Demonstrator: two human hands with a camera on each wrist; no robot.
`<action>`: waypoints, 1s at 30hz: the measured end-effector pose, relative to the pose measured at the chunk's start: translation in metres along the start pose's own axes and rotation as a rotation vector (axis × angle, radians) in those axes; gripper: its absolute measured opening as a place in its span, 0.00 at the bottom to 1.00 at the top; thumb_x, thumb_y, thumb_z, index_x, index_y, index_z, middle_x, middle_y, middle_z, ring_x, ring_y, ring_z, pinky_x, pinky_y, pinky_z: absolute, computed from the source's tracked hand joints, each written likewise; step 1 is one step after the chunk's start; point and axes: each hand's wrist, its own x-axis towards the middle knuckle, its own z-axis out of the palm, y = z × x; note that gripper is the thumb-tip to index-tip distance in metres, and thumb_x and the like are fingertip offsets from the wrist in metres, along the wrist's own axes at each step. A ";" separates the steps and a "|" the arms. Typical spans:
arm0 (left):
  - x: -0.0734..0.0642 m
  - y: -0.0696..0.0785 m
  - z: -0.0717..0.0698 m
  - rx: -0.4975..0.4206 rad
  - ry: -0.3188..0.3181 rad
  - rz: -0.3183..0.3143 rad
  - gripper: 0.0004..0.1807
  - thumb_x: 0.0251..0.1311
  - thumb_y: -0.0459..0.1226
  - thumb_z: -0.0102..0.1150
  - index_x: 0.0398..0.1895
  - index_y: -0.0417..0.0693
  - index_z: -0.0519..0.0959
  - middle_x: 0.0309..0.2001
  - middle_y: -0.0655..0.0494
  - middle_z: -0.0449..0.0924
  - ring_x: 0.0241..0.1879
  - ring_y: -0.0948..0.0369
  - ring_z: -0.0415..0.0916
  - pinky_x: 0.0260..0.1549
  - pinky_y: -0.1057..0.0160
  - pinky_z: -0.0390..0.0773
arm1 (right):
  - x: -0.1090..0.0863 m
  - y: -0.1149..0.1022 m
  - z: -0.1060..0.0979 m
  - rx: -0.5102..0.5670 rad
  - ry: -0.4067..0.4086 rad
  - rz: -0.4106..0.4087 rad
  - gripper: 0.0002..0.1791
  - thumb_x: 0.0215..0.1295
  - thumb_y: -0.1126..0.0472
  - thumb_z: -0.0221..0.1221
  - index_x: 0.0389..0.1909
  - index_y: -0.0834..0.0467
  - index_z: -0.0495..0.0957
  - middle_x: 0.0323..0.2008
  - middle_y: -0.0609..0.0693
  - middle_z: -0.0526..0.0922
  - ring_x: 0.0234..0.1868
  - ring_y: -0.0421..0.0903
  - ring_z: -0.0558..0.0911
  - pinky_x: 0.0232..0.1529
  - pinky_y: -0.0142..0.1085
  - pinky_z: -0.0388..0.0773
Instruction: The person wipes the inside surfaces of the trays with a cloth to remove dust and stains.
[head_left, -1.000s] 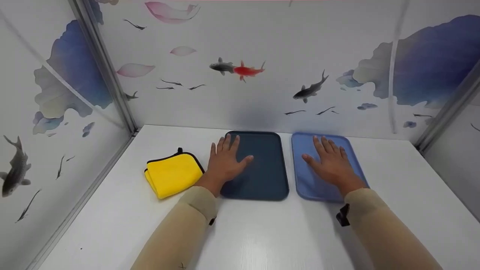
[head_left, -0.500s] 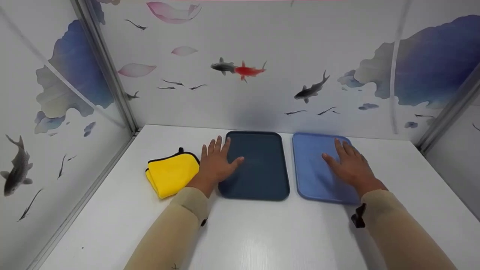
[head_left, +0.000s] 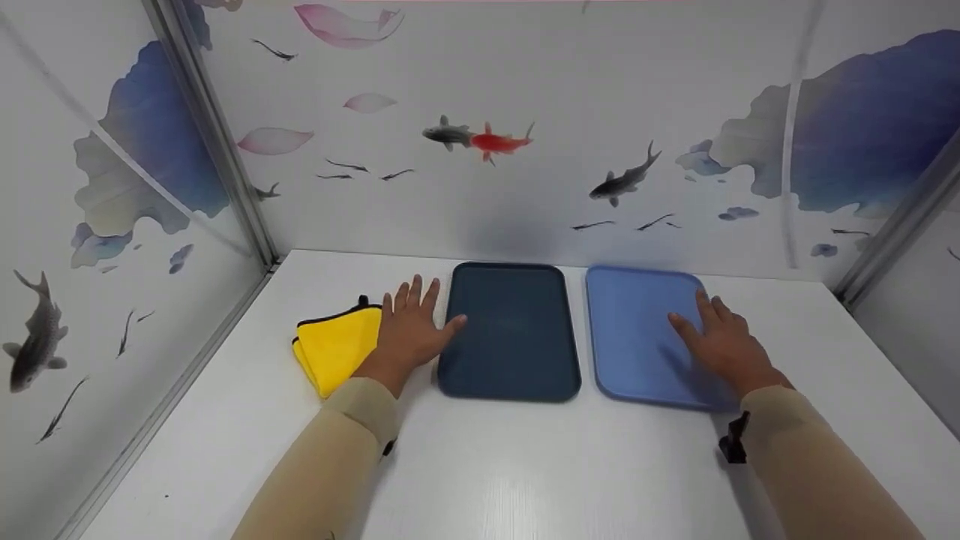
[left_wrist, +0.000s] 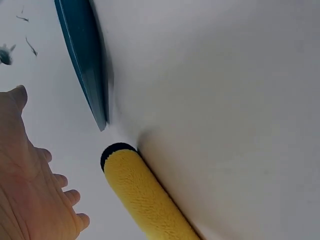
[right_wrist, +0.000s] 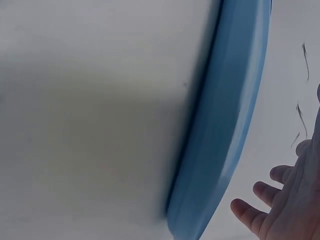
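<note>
The left hand (head_left: 411,330) hovers between the yellow cloth (head_left: 337,345) and the dark tray (head_left: 514,334), its fingers straight and spread apart; seen from the head, the thumb crosses the tray's left edge while the palm covers the cloth's right border. In the left wrist view, daylight shows between that hand and both things. The right hand (head_left: 724,345) is above the right edge of the light blue tray (head_left: 637,337), its fingers extended, though slightly bent and close together in the head view; the right wrist view shows a gap between them and the tray's rim. Both trays lie flat on the white table (head_left: 510,465), long sides running away from the person, with a narrow strip of tabletop separating them. Their far edges sit near the back wall (head_left: 450,210), leaving little room behind, whereas a broad stretch of table lies in front of their near edges. The folded cloth, trimmed in black, rests left of the dark tray, with tabletop extending from its left side to the side panel (head_left: 135,300). More tabletop lies right of the light blue tray.
</note>
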 end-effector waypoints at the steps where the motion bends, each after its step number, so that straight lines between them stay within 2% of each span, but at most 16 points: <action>1: -0.001 -0.002 0.000 0.001 0.004 -0.004 0.49 0.71 0.70 0.36 0.86 0.57 0.40 0.86 0.46 0.33 0.85 0.46 0.34 0.82 0.40 0.33 | 0.000 0.002 0.000 0.007 -0.002 0.005 0.56 0.73 0.22 0.29 0.83 0.60 0.26 0.80 0.77 0.34 0.76 0.83 0.40 0.68 0.80 0.49; 5: -0.003 -0.010 0.001 -0.002 0.023 -0.019 0.49 0.71 0.70 0.37 0.86 0.56 0.43 0.86 0.45 0.35 0.85 0.44 0.36 0.82 0.39 0.34 | -0.001 0.009 -0.002 0.051 -0.024 0.033 0.57 0.73 0.22 0.29 0.82 0.61 0.24 0.79 0.78 0.35 0.75 0.85 0.38 0.67 0.81 0.48; 12: -0.003 -0.023 0.005 0.030 0.007 -0.045 0.50 0.70 0.72 0.34 0.86 0.57 0.41 0.86 0.46 0.34 0.85 0.45 0.35 0.82 0.40 0.35 | 0.001 0.019 -0.003 0.111 -0.049 0.079 0.59 0.74 0.23 0.29 0.80 0.67 0.22 0.76 0.83 0.37 0.74 0.86 0.40 0.70 0.79 0.44; 17: -0.008 -0.031 0.002 0.031 0.018 -0.047 0.50 0.71 0.71 0.36 0.86 0.55 0.42 0.86 0.44 0.35 0.85 0.44 0.37 0.82 0.39 0.36 | 0.001 0.027 -0.004 0.187 -0.070 0.121 0.61 0.74 0.24 0.31 0.78 0.71 0.20 0.76 0.84 0.32 0.76 0.83 0.38 0.74 0.75 0.42; 20: -0.012 -0.035 -0.001 0.023 0.022 -0.048 0.49 0.72 0.70 0.37 0.86 0.53 0.43 0.85 0.43 0.36 0.84 0.42 0.38 0.82 0.39 0.37 | -0.003 0.032 -0.007 0.246 -0.087 0.154 0.60 0.76 0.27 0.34 0.77 0.75 0.23 0.76 0.83 0.33 0.77 0.81 0.38 0.76 0.71 0.42; 23: -0.016 -0.041 -0.003 0.005 0.024 -0.054 0.50 0.72 0.69 0.38 0.86 0.52 0.44 0.85 0.42 0.37 0.84 0.41 0.37 0.82 0.39 0.36 | -0.007 0.036 -0.010 0.278 -0.083 0.187 0.56 0.78 0.31 0.35 0.77 0.79 0.32 0.76 0.82 0.39 0.77 0.79 0.43 0.77 0.69 0.47; 26: -0.019 -0.047 -0.006 -0.010 0.026 -0.064 0.50 0.72 0.69 0.38 0.86 0.52 0.44 0.85 0.41 0.37 0.84 0.41 0.38 0.82 0.38 0.35 | -0.011 0.041 -0.012 0.309 -0.072 0.216 0.52 0.79 0.35 0.35 0.76 0.81 0.41 0.75 0.82 0.49 0.75 0.77 0.56 0.74 0.67 0.59; 28: -0.021 -0.052 -0.007 -0.015 0.029 -0.070 0.50 0.72 0.69 0.39 0.86 0.52 0.44 0.85 0.41 0.37 0.84 0.41 0.38 0.81 0.38 0.36 | -0.012 0.046 -0.013 0.323 -0.067 0.230 0.50 0.80 0.37 0.36 0.75 0.81 0.46 0.72 0.81 0.57 0.70 0.74 0.66 0.69 0.63 0.68; 30: -0.022 -0.057 -0.008 -0.016 0.031 -0.078 0.50 0.72 0.69 0.39 0.86 0.52 0.44 0.85 0.40 0.38 0.84 0.40 0.39 0.81 0.36 0.36 | -0.012 0.050 -0.014 0.356 -0.071 0.251 0.47 0.79 0.38 0.38 0.74 0.80 0.54 0.64 0.78 0.68 0.60 0.66 0.74 0.60 0.56 0.76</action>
